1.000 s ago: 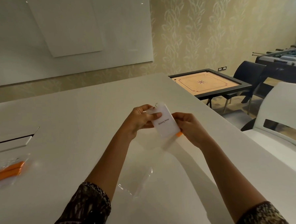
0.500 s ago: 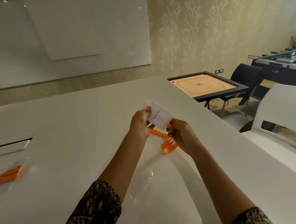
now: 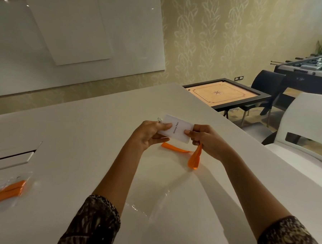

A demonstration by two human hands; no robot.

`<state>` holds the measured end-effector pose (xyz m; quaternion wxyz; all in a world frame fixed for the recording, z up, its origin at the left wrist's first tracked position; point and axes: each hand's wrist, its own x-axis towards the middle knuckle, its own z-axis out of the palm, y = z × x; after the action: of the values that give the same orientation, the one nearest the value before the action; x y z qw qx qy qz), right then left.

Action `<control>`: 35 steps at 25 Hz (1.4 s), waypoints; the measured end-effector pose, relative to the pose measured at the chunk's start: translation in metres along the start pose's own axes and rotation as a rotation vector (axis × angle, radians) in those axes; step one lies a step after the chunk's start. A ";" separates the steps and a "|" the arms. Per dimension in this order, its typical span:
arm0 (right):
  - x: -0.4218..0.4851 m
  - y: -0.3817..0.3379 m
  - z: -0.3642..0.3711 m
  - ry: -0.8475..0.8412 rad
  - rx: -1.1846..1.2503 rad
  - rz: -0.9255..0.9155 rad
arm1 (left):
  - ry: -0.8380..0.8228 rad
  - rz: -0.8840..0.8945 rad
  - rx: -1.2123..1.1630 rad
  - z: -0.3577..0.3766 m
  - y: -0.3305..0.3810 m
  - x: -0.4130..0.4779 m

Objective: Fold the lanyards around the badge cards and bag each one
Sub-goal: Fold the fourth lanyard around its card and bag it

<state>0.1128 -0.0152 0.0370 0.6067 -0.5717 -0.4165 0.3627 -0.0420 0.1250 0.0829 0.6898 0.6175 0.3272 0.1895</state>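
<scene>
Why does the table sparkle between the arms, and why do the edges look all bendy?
Head view: the sparkles are room light glinting off a clear plastic bag lying on the glossy white table. Head view: the wide-angle lens bends the table's far edge and tilts the whiteboard. Head view: the badge card is sharp enough to read its print.

Both forearms are extended forward, the left from 7 o'clock and the right from 5 o'clock, and are brought together near the centre. The left hand is curled, with its thumb laid across the badge card. At 3 o'clock of it, the card's other end is pinched by the right hand, and the lanyard is caught in its lower fingers.
</scene>
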 end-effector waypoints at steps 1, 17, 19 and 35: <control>0.000 0.000 0.002 -0.004 0.057 0.004 | 0.012 -0.004 -0.029 0.000 -0.001 0.000; -0.013 -0.025 0.030 0.195 -0.146 0.291 | 0.525 0.179 0.401 -0.004 -0.038 0.008; -0.007 -0.036 0.026 0.191 -0.357 0.214 | 0.506 0.234 0.581 -0.002 -0.042 0.003; 0.013 -0.062 -0.006 -0.136 -0.385 0.127 | -0.319 0.030 0.107 -0.017 -0.008 -0.020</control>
<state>0.1209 -0.0106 0.0996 0.4328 -0.6764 -0.4812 0.3515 -0.0693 0.1228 0.0787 0.6961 0.6805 0.2138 0.0816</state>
